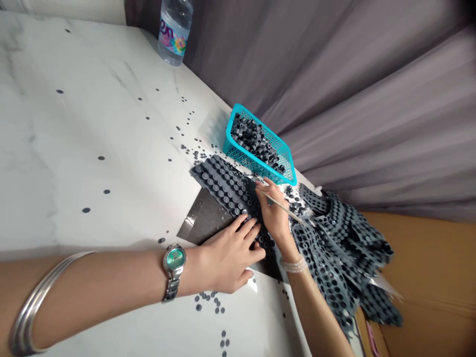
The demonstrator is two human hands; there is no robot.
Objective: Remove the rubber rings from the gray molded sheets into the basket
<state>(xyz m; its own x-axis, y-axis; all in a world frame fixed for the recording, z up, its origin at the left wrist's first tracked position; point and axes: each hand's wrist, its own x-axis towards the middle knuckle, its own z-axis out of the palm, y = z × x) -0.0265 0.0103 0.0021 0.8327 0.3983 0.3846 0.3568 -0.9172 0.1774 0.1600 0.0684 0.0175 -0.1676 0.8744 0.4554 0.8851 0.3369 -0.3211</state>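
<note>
My left hand, with a watch on its wrist, lies flat with fingers spread on a grey rubber sheet studded with rows of small round pieces. The sheet rests on a dark glossy mat. My right hand, with a pearl bracelet, is closed round a thin wooden stick whose tip points at the sheet near its far edge.
A turquoise basket of small grey rubber pieces stands just beyond the sheet. A heap of punched-out grey sheets hangs over the table's right edge. Small dark discs are scattered on the white marble table. A water bottle stands far off.
</note>
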